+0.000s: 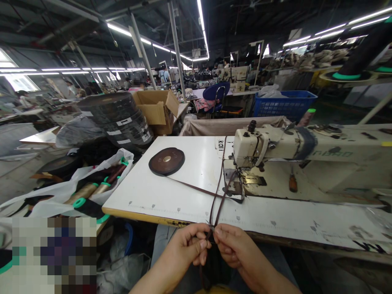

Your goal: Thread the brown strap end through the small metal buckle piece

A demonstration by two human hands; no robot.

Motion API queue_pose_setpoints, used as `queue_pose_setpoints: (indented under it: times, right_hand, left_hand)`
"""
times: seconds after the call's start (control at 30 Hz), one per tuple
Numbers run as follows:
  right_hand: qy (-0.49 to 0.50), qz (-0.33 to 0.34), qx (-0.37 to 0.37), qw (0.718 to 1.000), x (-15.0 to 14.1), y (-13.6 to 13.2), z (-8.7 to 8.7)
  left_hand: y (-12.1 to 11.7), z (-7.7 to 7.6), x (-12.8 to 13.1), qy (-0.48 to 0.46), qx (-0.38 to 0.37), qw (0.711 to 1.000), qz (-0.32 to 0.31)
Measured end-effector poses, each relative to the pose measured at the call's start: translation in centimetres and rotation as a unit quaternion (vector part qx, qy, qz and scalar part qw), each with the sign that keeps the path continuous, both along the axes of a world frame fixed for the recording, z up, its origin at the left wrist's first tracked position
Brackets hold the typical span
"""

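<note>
Apparently partway, the left hand (188, 247) and right hand (237, 247) pinch the dark strip (219, 211) at bottom centre, some length drawn out beside the machine (272, 143), plenty remaining wound on the roll (159, 161), left of centre.

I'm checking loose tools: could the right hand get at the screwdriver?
Probably yes: the screwdriver lies under the sewing machine's arm, its near side open, though the right hand would likely have to release the dark strip first.
</note>
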State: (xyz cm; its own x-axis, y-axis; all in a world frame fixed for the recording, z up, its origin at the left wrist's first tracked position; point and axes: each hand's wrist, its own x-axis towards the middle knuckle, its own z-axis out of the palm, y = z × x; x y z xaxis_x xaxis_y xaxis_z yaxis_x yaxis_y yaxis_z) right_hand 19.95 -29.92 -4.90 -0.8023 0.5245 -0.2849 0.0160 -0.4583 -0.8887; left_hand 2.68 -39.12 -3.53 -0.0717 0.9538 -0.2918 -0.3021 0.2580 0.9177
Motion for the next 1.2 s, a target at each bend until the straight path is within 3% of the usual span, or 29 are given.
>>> queue_pose_setpoints:
  times: [0.13, 0.3, 0.37, 0.53, 0.57, 0.67, 0.77, 0.83, 0.87, 0.93, 1.03, 1.1, 1.2]
  right_hand:
    - [0.041, 0.008, -0.083, 0.996, -0.04, -0.09, 0.04]
    - [0.027, -0.049, 0.018, 0.998, -0.47, 0.24, -0.33]
    - [0.028, -0.044, 0.021, 0.998, -0.39, 0.33, -0.23]
    - [0.053, 0.032, -0.123, 0.99, 0.07, 0.1, 0.25]
    - [0.051, 0.032, -0.119, 0.991, 0.07, 0.04, 0.24]
    - [0.013, -0.028, 0.028, 0.999, -0.09, 0.01, 0.04]
    - [-0.041, -0.112, 0.252, 0.96, -0.21, 0.2, -0.13]
    - [-0.043, -0.119, 0.283, 0.951, -0.14, 0.33, -0.21]
    - [-0.032, -0.111, 0.249, 0.962, -0.06, 0.38, -0.24]
    - [0.011, -0.078, 0.096, 0.992, 0.15, 0.43, -0.27]
    - [0.071, -0.021, -0.113, 0.991, 0.41, 0.47, -0.15]
    - [0.088, 0.001, -0.165, 0.982, 0.45, 0.51, -0.01]
    - [0.091, -0.011, -0.159, 0.983, 0.38, 0.51, 0.05]
  left_hand:
    - [0.04, 0.15, -0.01, -0.001, -0.001, 1.0, 0.006]
    - [0.15, -0.16, 0.26, -0.006, 0.005, 1.0, 0.011]
    - [0.09, -0.24, 0.32, -0.003, 0.009, 1.0, 0.014]
    - [0.04, 0.03, 0.04, 0.014, 0.012, 1.0, -0.005]
    - [0.08, 0.1, 0.0, 0.017, 0.015, 1.0, -0.005]
    - [0.26, 0.25, 0.13, 0.024, 0.021, 0.999, -0.011]
    - [0.45, 0.32, 0.49, 0.023, 0.022, 0.999, -0.014]
    - [0.51, 0.32, 0.64, 0.025, 0.023, 0.999, -0.01]
    - [0.5, 0.31, 0.65, 0.03, 0.025, 0.999, -0.009]
    - [0.39, 0.24, 0.53, 0.047, 0.037, 0.998, -0.015]
    - [0.09, 0.13, 0.17, 0.094, 0.072, 0.993, -0.03]
    - [-0.05, 0.08, -0.01, 0.12, 0.094, 0.988, -0.033]
    - [0.0, -0.04, -0.05, 0.098, 0.091, 0.991, -0.03]
